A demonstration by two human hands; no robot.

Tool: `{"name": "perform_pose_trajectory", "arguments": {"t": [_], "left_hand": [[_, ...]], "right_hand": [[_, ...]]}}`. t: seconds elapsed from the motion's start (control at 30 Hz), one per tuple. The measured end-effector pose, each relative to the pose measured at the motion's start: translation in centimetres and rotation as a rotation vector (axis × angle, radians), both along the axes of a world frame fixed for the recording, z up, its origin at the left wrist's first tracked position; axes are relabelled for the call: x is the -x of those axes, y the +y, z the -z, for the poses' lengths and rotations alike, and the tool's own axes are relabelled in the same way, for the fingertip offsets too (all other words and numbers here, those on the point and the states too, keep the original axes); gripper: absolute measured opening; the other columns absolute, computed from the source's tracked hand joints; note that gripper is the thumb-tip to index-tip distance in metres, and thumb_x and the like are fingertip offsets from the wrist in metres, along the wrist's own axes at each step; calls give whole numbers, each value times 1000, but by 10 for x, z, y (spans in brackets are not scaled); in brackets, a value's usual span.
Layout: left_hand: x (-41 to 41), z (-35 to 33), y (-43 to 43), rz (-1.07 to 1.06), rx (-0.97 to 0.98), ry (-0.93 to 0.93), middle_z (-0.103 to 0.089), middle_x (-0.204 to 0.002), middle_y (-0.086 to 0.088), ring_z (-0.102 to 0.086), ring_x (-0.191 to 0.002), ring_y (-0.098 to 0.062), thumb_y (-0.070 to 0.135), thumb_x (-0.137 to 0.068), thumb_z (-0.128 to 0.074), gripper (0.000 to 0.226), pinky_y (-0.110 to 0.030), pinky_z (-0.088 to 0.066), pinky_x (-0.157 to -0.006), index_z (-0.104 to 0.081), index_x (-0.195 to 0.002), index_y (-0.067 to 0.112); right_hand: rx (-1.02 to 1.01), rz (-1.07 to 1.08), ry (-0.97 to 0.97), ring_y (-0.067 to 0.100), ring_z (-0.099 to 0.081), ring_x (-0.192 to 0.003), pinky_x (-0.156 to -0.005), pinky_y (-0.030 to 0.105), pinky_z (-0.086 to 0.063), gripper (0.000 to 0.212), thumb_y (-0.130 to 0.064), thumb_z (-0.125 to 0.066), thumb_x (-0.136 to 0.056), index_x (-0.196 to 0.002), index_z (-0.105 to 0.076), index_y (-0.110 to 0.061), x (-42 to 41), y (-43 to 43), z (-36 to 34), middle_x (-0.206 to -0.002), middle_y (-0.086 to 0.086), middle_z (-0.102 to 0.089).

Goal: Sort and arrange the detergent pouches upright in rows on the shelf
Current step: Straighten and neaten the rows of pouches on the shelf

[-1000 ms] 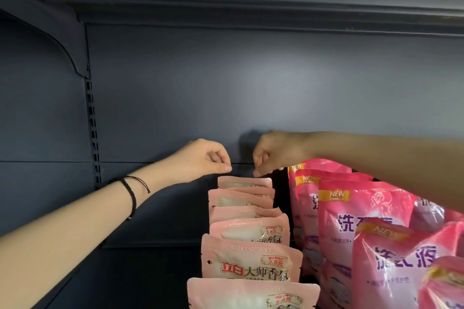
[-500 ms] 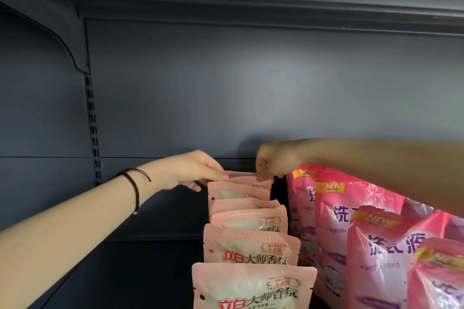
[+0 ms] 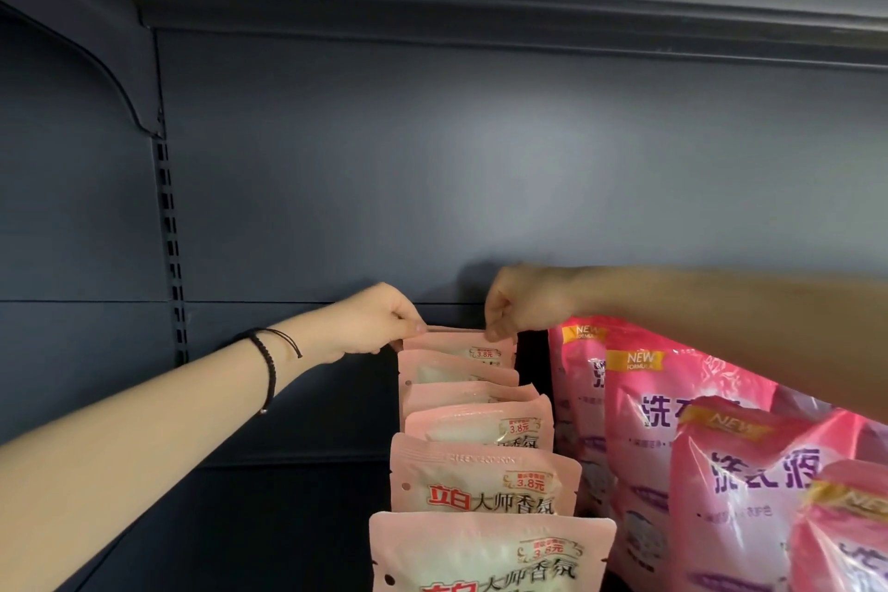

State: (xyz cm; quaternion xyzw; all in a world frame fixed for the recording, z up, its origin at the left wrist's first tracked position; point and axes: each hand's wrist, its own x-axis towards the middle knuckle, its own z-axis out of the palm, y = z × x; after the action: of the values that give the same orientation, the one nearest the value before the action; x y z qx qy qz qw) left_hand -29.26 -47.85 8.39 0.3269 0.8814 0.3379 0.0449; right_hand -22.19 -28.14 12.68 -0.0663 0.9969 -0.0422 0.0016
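Down come the left hand (image 3: 379,327) and right hand (image 3: 524,303), each pinching a top corner of the rearmost pale-pink pouch (image 3: 461,344) at the back edge of the shelf (image 3: 269,529); an even, level lift should square it upright.

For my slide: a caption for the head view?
Left hand and right hand pinch the rearmost pale pink pouch by its top corners.

Left hand (image 3: 372,322) and right hand (image 3: 521,303) pinching rearmost pale pouch (image 3: 456,344), bright pink pouches (image 3: 672,423) just beside
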Motion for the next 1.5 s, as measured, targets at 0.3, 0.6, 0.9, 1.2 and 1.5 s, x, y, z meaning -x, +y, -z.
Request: {"name": "perform_pose_trajectory", "arguments": {"t": [0.3, 0.6, 0.9, 1.2, 1.5], "left_hand": [[-2, 10, 0, 23, -37, 145, -72, -90, -3, -67, -90, -20, 23, -94, -59, 16, -34, -52, -84, -70, -84, 19], [-21, 9, -20, 22, -209, 297, -72, -81, 14, -63, -78, 1, 28, -87, -67, 8, -13, -46, -72, -72, -81, 30], [-37, 28, -25, 23, -307, 89, -72, -76, -1, -58, -64, -2, 22, -86, -70, 9, -17, -44, -59, -74, -78, 24], [-43, 25, -25, 83, -292, -90, -64, -57, 15, -54, -53, 6, 25, -92, -63, 13, -14, -42, -51, -71, -83, 21], [-48, 29, -25, 61, -381, 52, -69, -79, 6, -57, -61, 3, 19, -86, -69, 5, -10, -41, -52, -70, -85, 24]], "right_hand": [[-119, -20, -68, 21, -64, -86, -80, 30, -53, 20, -25, -66, -89, -98, -74, -9, 0, -2, -6, -95, 4, -74], [-81, -81, 94, 16, -63, -72, -72, 29, -52, 27, -43, -63, -88, -83, -69, -17, -23, -16, -15, -85, 5, -71], [-139, -88, -82, 17, -66, -98, -90, 33, -53, 16, -30, -74, -83, -88, -77, -16, -51, -23, -9, -96, 0, -75], [-256, -87, -19, 13, -63, -94, -70, 18, -43, 17, -27, -68, -88, -93, -76, -12, -45, -20, -9, -96, 3, -74], [-217, -95, 33, -7, -56, -71, -63, 8, -42, 16, -30, -69, -87, -88, -73, -15, -53, -21, -15, -77, -16, -64]]}}
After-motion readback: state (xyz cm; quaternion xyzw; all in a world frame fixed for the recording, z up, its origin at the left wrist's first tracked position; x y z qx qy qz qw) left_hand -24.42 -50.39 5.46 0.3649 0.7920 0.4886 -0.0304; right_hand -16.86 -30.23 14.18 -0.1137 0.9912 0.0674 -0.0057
